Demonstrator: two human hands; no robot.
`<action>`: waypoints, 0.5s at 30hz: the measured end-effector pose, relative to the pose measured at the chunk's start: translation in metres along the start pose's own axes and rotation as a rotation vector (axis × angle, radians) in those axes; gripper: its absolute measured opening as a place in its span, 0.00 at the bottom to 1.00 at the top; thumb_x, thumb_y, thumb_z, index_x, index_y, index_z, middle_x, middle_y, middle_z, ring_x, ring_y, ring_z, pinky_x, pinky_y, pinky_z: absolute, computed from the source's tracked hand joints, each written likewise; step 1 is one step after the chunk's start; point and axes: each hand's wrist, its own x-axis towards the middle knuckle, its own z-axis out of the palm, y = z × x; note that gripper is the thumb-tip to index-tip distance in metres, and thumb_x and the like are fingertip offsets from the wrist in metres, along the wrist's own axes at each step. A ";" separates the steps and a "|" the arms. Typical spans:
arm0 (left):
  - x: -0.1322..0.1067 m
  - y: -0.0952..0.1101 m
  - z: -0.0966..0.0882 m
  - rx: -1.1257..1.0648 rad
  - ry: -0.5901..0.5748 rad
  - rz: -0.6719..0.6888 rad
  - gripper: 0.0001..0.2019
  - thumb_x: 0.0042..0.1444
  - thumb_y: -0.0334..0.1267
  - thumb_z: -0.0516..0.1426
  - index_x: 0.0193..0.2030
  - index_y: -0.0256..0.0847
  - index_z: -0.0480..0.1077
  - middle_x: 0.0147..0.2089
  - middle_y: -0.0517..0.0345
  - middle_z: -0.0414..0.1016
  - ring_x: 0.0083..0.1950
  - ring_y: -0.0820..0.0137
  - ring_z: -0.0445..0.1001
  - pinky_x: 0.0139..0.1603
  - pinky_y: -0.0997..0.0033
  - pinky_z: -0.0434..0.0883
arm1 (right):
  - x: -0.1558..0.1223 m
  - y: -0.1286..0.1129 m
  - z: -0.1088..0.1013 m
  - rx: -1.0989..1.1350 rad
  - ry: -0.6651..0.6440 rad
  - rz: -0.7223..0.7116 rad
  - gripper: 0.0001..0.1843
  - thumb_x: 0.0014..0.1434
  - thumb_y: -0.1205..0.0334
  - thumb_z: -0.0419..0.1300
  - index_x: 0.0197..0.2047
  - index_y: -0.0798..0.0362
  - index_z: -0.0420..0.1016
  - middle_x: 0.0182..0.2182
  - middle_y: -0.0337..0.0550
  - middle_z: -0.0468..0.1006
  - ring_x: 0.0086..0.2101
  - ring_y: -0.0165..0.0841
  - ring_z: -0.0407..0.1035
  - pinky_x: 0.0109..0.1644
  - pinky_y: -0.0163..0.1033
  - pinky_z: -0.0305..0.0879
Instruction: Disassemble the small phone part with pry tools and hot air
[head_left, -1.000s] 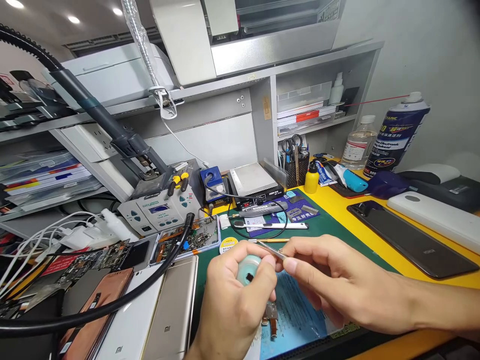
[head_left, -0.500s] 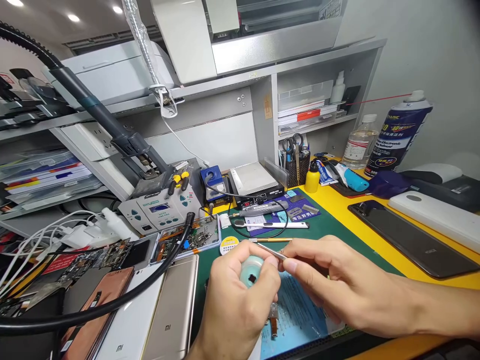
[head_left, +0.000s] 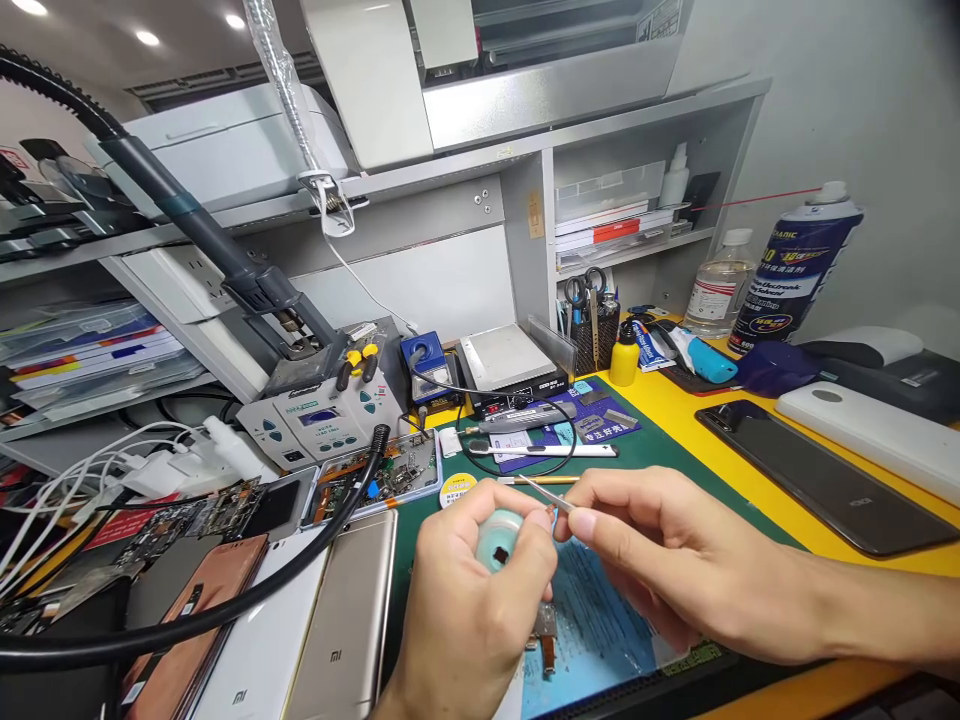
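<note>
Head view: left hand point(head_left: 476, 600) and right hand point(head_left: 675, 570) close together, above the desk's point(head_left: 682, 425) near edge. Left grip curled round a pale green roll point(head_left: 491, 535), thumb pressed along it. Right grip pinching a slim metal tool point(head_left: 550, 493) between thumb and forefinger, its tip angled over the left hand. A coppery bit by the left fingertips, too small to identify. Small circuit part point(head_left: 548, 640) below the hands, partly hidden.

Containers. Shallow clear tray point(head_left: 441, 478), left of the hands: loose circuit boards, orange flex strips, one blue piece. Black mesh cup point(head_left: 584, 345) toward the desk's far edge: scissors point(head_left: 576, 290) and pens, upright. Clear bottle point(head_left: 716, 295) by the far right corner, white-capped, liquid inside. Aerosol can point(head_left: 795, 275) beside it, upright, red straw at the top. Yellow bottle point(head_left: 622, 360) just beside the cup, contents hidden. Clear bin point(head_left: 600, 200) on the shelf: flat white and red items.

Surface. Yellow desk, green mat point(head_left: 637, 440) on it, blue sheet point(head_left: 592, 620) along the near edge. Dark phone point(head_left: 825, 490) toward the right edge.

Room. Grey shelving above the far edge, pale wall point(head_left: 900, 150) at right, ceiling lights point(head_left: 148, 38) upper left.
</note>
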 end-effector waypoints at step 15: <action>0.000 -0.002 0.000 -0.020 -0.011 0.020 0.12 0.53 0.46 0.61 0.28 0.38 0.71 0.17 0.65 0.64 0.18 0.80 0.55 0.20 0.79 0.54 | 0.002 -0.003 -0.004 -0.413 0.128 -0.339 0.21 0.71 0.55 0.48 0.30 0.55 0.70 0.23 0.35 0.57 0.25 0.27 0.48 0.27 0.35 0.50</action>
